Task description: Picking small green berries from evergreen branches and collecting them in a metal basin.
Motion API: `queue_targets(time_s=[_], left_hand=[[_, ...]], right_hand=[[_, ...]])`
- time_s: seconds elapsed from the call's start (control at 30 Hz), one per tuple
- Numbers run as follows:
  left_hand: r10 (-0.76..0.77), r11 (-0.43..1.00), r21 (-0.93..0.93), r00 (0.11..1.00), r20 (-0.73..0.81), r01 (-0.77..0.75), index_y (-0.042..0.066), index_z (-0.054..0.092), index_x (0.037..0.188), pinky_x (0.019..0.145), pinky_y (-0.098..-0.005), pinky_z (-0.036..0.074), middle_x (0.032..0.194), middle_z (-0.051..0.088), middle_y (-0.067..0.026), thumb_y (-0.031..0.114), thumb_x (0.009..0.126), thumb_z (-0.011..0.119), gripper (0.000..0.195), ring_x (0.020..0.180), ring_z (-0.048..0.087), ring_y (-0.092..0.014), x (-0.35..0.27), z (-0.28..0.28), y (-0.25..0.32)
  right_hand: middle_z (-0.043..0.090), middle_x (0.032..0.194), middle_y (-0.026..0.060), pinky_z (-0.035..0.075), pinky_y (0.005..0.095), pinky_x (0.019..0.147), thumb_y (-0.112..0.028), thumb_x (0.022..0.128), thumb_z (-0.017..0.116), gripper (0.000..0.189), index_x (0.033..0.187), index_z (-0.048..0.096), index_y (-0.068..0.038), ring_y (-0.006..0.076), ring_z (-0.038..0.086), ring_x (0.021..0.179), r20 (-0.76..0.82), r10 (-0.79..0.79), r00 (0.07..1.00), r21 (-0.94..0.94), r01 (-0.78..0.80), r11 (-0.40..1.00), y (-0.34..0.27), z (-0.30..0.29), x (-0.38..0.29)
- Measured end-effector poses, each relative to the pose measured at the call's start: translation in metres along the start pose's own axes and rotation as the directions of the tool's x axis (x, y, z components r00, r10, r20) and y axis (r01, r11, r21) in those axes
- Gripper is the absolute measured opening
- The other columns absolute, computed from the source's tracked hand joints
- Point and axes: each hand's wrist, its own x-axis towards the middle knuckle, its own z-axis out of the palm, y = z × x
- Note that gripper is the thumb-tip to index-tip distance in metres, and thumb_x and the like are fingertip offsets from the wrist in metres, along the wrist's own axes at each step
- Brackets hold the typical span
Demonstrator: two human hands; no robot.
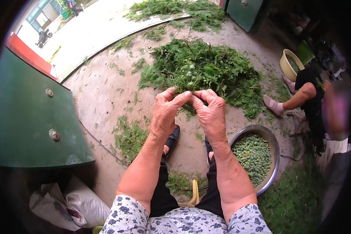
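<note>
My left hand (167, 109) and my right hand (209, 108) meet in front of me, thumbs and forefingers pinching at nearly the same spot. Between them is a green conifer sprig (189, 84) with pale green cones; its foliage blends into the heap behind, and the fingers hide the pinched part. Just beyond my hands, a large heap of cut conifer branches (231, 70) lies on the concrete floor. To the right of my right forearm stands a round metal basin (275, 158), holding many small green and yellowish cones (251, 158).
A seated person's leg (298, 95) is at the right, beside a yellow basin (286, 64). Green metal doors (32, 117) flank the bright doorway. White sacks (82, 204) lie at lower left. A cable (98, 142) crosses the floor near loose clippings (130, 137).
</note>
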Motion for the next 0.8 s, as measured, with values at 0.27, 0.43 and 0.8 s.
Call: queue_targets(time_s=[0.27, 0.43, 0.8], left_hand=[[0.120, 0.993, -0.001, 0.992, -0.038, -0.120, 0.000, 0.063, 0.093, 0.067, -0.0202, 0.043, 0.084, 0.064, -0.0011, 0.006, 0.079, 0.062, 0.015, 0.072, 0.054, -0.005, 0.002, 0.000, -0.005], [0.151, 0.960, 0.234, 0.988, 0.036, -0.155, 0.000, 0.064, 0.091, 0.059, -0.0193, 0.041, 0.073, 0.061, 0.0027, 0.011, 0.081, 0.062, 0.015, 0.064, 0.048, -0.002, 0.000, 0.004, -0.007], [0.135, 0.956, 0.255, 0.989, 0.060, -0.146, -0.001, 0.065, 0.089, 0.061, -0.0209, 0.043, 0.073, 0.063, -0.0008, 0.007, 0.077, 0.059, 0.016, 0.066, 0.052, -0.005, -0.003, 0.006, -0.002]], right_hand=[[0.056, 0.074, 0.0051, 0.042, 0.0257, 0.049, -0.006, 0.076, 0.066, 0.012, 0.085, 0.063, 0.001, 0.0105, 0.051, 0.055, -0.012, 0.189, 0.982, 0.165, -0.184, 0.969, -0.007, -0.009, 0.006], [0.060, 0.076, 0.0071, 0.045, 0.0245, 0.057, -0.006, 0.075, 0.066, 0.015, 0.088, 0.062, 0.000, 0.0112, 0.055, 0.063, -0.066, 0.022, 0.998, 0.111, -0.014, 0.994, -0.005, -0.006, 0.008], [0.060, 0.070, 0.0041, 0.042, 0.0231, 0.053, -0.010, 0.080, 0.063, 0.012, 0.084, 0.061, 0.001, 0.0096, 0.053, 0.059, 0.098, 0.207, 0.973, 0.230, -0.225, 0.947, -0.004, -0.011, 0.009]])
